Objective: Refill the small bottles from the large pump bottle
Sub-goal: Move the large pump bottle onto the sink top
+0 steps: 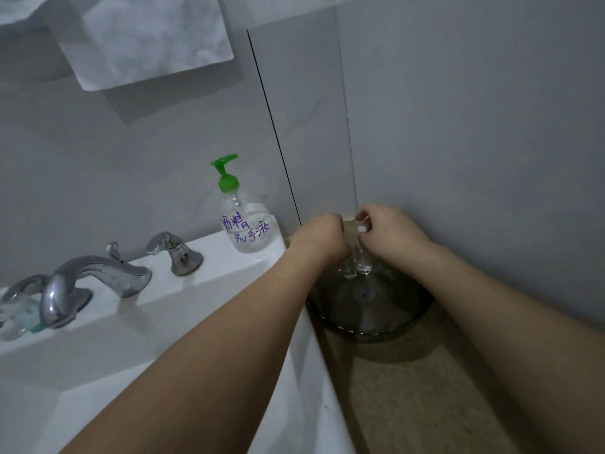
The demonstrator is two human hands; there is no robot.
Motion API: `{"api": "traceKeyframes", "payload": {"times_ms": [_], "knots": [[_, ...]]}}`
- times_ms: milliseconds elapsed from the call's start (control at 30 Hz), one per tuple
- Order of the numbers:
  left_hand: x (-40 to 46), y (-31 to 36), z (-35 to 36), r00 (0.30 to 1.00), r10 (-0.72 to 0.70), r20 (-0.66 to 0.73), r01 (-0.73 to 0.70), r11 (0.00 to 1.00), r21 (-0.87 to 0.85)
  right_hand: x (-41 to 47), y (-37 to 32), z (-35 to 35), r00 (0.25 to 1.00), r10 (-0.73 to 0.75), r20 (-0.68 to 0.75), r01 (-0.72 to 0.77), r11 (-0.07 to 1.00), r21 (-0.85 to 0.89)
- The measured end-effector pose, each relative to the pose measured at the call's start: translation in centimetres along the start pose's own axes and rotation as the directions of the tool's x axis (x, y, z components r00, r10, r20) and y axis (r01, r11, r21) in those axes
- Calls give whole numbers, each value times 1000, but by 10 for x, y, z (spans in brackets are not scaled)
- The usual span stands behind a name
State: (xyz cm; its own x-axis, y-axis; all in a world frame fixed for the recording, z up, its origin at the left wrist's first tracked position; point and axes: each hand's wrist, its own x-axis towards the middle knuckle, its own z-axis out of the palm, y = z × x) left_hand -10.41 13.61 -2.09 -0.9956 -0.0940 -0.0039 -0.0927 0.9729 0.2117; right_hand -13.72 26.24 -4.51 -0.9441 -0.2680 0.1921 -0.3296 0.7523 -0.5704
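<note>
Both hands work in the wall corner, over a dark glass bowl (370, 326) crowded against the sink edge (304, 339). The right hand (389, 234) pinches the top of 1 small clear bottle (364, 262) standing in the bowl. The left hand (322, 237) is curled over a second small bottle (349, 272); its grip is hidden. The large pump bottle (244, 221) stands apart on the sink's back corner, near the faucet (82, 283).

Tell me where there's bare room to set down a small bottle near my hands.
Bare counter lies in front of the glass dish, between the sink's edge and the right wall. The corner is crowded: left hand, right hand and small bottles over the dish.
</note>
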Motion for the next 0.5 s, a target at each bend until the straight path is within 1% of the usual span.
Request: {"api": "traceKeyframes", "payload": {"times_ms": [200,367,500], "knots": [[-5,-1,-10,999,13,29,-13,1000,-11,-1,-6,-11,998,22,62,-21,1000,-11],[-19,-7,-34,999,40,-25,-39,997,62,-7,-26,-32,998,15,61,-12,999,-45],[-41,-16,-69,995,60,-85,-51,994,99,-19,-59,-51,999,-30,38,33,997,-70]]}}
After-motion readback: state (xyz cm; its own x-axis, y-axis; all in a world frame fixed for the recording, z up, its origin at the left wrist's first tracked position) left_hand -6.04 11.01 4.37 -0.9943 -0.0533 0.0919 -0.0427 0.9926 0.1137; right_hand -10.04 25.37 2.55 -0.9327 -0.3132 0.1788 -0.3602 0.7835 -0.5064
